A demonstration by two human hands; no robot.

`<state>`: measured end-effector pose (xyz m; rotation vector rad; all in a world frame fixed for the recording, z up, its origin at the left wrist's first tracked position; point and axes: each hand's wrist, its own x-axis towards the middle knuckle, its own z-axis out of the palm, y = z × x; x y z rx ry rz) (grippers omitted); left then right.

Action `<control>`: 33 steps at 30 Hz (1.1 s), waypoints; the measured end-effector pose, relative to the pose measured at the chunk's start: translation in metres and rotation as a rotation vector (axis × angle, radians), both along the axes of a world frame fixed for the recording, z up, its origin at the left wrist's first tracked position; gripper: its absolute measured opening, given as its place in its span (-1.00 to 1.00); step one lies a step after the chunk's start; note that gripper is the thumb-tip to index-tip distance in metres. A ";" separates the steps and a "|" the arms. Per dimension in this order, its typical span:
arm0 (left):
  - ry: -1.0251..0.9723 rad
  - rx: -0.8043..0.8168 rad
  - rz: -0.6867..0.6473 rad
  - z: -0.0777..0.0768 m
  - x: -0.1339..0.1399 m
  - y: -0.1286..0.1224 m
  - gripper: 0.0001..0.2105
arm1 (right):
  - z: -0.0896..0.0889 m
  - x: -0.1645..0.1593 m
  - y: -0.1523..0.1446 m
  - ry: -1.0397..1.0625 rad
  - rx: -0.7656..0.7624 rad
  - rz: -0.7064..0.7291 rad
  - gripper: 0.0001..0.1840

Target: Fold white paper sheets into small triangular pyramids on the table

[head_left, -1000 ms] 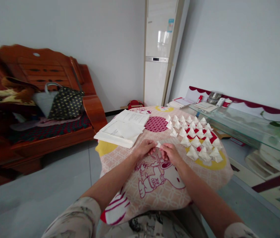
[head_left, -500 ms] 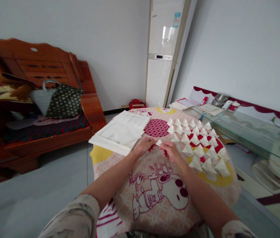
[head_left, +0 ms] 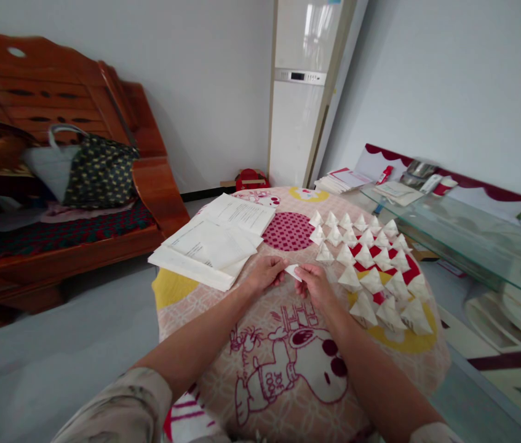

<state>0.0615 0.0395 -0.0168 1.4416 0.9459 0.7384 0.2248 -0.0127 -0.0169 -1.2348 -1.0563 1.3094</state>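
Shifted since the earlier frame, the wooden sofa (head_left: 34, 74) sits closer to the left border of the view, and the small folded paper (head_left: 293, 271) now slants down to the right between the fingers. On the sofa, a patterned cloth bag (head_left: 101, 175) leans by the armrest. Next comes a strip of floor (head_left: 103, 317), then the paper stack (head_left: 216, 246), lying open with its left corner reaching the edge of the tablecloth (head_left: 260, 317). Just beside the stack's right side, the left hand (head_left: 267, 272) pinches the paper's left end, its grip narrow. The right hand (head_left: 318, 284) pinches the other end between thumb and fingers, equally narrow. Both forearms come in from below, and the printed cloth between them offers room to move toward the person. To the right, rows of paper pyramids (head_left: 366, 256) stand close to the right hand and forearm, the outermost near the table's right edge. Beyond that edge is a glass shelf (head_left: 472, 237), bearing a red-and-white cup (head_left: 445, 186).
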 end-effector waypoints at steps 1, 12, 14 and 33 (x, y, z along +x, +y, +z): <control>-0.002 0.001 0.008 -0.001 0.000 0.000 -0.53 | -0.001 0.000 -0.001 0.008 -0.005 -0.005 -0.64; -0.027 -0.017 0.022 -0.005 -0.005 -0.001 -0.43 | 0.000 -0.002 -0.005 -0.013 -0.007 -0.023 -0.65; -0.057 -0.054 0.007 -0.006 -0.003 -0.002 -0.43 | 0.000 -0.002 -0.006 -0.021 -0.011 -0.026 -0.66; -0.163 -0.038 -0.055 0.000 -0.004 -0.014 -0.58 | 0.001 -0.004 -0.011 -0.028 0.040 0.049 -0.69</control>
